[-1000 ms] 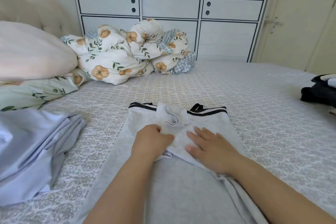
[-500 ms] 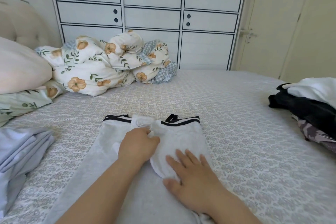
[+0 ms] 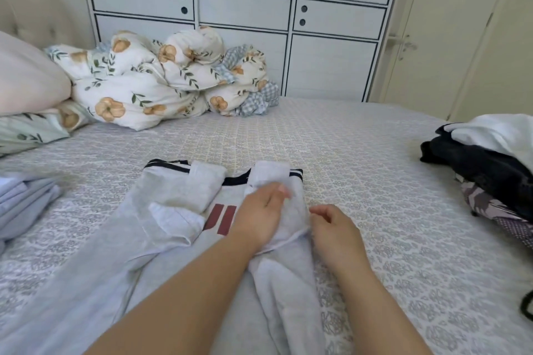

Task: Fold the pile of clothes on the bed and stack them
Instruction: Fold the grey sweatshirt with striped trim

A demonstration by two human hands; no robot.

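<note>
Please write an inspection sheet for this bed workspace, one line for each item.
Surface: bed with grey patterned cover, mostly flat.
Job's things: grey garment spread in front, black-striped band at far edge, red bars showing; both side flaps turned inward. Unfolded clothes pile at right edge. Folded blue clothes at left edge.
Clutter: floral quilt bunched at far side; pillows at left.
Grippers: left hand rests on the garment's right flap; right hand beside it, fingers loosely curled, grip unclear.
Cables: nothing seen.
Surroundings: white wardrobe behind bed; door at right.
</note>
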